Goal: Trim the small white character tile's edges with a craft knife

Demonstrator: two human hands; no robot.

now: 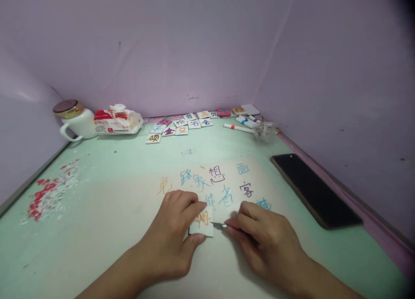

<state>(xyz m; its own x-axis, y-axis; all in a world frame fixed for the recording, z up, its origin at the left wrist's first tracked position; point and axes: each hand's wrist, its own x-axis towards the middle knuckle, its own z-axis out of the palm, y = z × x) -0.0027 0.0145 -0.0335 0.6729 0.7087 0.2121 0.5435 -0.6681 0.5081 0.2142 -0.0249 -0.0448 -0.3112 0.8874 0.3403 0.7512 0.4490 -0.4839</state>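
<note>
A small white square tile (205, 229) with an orange character lies on the table in front of me. My left hand (177, 232) pinches it, fingers at its top edge and thumb at its lower edge. From the right, my right hand (264, 234) grips a craft knife (219, 225). Its pointed blade meets the tile's right side, close to the orange strokes. Most of the knife's handle is hidden in my fingers. Blue, purple and orange characters are written on the tabletop (123, 212) just beyond my hands.
Several lettered tiles (194, 123) lie along the back wall beside a tissue pack (118, 120) and a white lidded mug (81, 121). Markers (240, 128) and crumpled clear plastic (264, 131) are at the back right. A phone (314, 188) lies right, red and white shavings (52, 191) left.
</note>
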